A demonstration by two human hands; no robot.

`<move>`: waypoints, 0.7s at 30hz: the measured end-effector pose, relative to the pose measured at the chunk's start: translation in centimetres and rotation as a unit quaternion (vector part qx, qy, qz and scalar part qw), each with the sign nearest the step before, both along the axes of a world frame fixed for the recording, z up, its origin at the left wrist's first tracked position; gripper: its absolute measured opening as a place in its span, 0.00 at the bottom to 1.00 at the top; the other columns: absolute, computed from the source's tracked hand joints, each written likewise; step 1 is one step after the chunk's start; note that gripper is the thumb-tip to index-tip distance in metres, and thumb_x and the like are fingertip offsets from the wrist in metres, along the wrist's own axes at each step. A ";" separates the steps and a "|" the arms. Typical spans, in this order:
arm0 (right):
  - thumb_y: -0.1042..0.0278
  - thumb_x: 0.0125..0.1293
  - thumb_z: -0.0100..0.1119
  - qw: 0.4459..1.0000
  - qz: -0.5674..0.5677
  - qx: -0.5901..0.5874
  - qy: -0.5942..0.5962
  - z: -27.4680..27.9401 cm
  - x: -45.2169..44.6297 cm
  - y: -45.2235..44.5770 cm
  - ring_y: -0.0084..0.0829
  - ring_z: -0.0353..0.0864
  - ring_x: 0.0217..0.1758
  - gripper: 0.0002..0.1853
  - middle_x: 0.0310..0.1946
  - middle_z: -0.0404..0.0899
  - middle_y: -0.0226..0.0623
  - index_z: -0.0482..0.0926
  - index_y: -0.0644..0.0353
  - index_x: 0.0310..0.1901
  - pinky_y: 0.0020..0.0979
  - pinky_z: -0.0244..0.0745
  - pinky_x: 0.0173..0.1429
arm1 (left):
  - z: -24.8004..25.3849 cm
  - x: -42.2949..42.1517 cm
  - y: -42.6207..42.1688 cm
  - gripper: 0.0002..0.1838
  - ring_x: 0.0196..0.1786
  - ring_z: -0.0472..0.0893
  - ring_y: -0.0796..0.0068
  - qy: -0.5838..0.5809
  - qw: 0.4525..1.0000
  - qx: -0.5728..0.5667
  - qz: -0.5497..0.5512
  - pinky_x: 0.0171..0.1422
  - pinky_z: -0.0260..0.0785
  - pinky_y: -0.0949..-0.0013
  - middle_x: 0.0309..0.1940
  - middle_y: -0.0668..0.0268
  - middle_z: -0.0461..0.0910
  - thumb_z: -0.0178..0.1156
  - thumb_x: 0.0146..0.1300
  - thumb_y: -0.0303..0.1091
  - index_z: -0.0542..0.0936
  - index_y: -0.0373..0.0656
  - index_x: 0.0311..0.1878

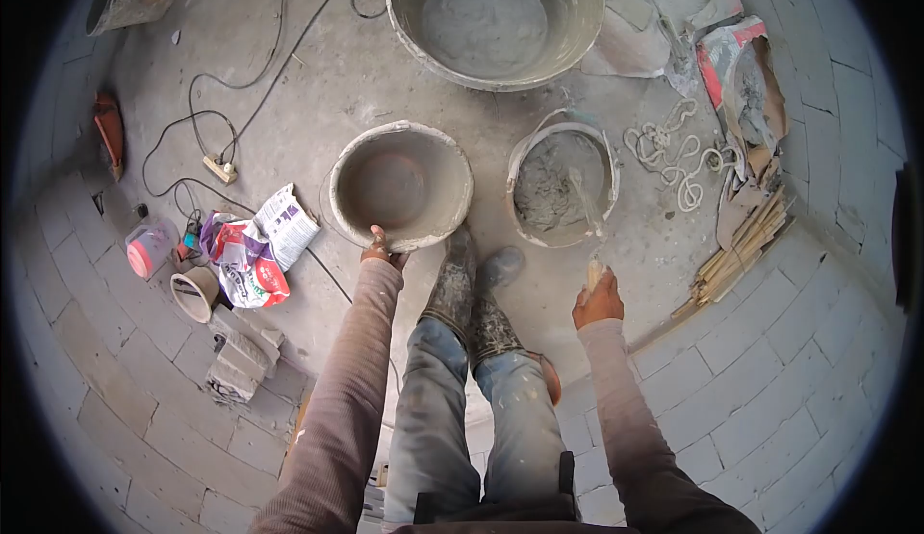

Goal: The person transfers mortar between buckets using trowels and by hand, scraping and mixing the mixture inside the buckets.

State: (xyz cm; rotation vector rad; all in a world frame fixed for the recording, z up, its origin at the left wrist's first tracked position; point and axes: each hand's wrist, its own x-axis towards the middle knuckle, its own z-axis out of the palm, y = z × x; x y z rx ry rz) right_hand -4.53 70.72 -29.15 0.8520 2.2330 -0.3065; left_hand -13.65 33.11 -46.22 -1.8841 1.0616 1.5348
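Observation:
My left hand [382, 248] grips the near rim of a round, mortar-crusted bucket [448, 164], which is tilted and looks empty apart from residue. In my right hand [599, 299] is the handle of a trowel [586, 202], its far end lying in grey mortar [551, 188]. That mortar fills part of a second bucket [515, 173], right of the first. The fingers of my right hand are wrapped round the handle.
A large tub [399, 29] of grey mix stands beyond both buckets. Rope [685, 164], torn bags [760, 91] and wood strips [741, 250] lie right. Cables, a socket block [220, 169], a plastic bag [286, 226] and block pieces [241, 356] are left.

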 end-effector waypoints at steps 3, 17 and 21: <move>0.70 0.59 0.64 1.000 -0.019 0.014 -0.018 -9.0 7.2 -0.1 0.58 0.79 0.51 0.33 0.52 0.69 0.56 0.54 0.64 0.60 0.47 0.78 0.53 | -0.1 -0.8 0.4 0.39 0.60 0.79 0.51 0.011 1.000 0.009 0.016 0.61 0.80 0.52 0.64 0.54 0.73 0.60 0.64 0.60 0.66 0.40 0.68; 0.70 0.66 0.55 0.962 0.036 -0.007 -0.271 -3.2 17.1 0.1 0.54 0.82 0.49 0.29 0.52 0.68 0.56 0.51 0.64 0.62 0.46 0.81 0.52 | -1.1 1.4 -1.9 0.36 0.65 0.74 0.52 0.069 0.995 0.009 0.073 0.67 0.75 0.45 0.65 0.53 0.73 0.63 0.64 0.52 0.66 0.35 0.67; 0.68 0.60 0.61 0.968 -0.019 -0.066 -0.242 1.6 18.5 0.6 0.54 0.80 0.55 0.33 0.56 0.69 0.56 0.52 0.60 0.62 0.47 0.77 0.57 | -1.5 1.7 -2.0 0.35 0.65 0.75 0.52 0.083 0.989 0.015 0.123 0.67 0.75 0.44 0.64 0.54 0.74 0.64 0.64 0.51 0.68 0.38 0.67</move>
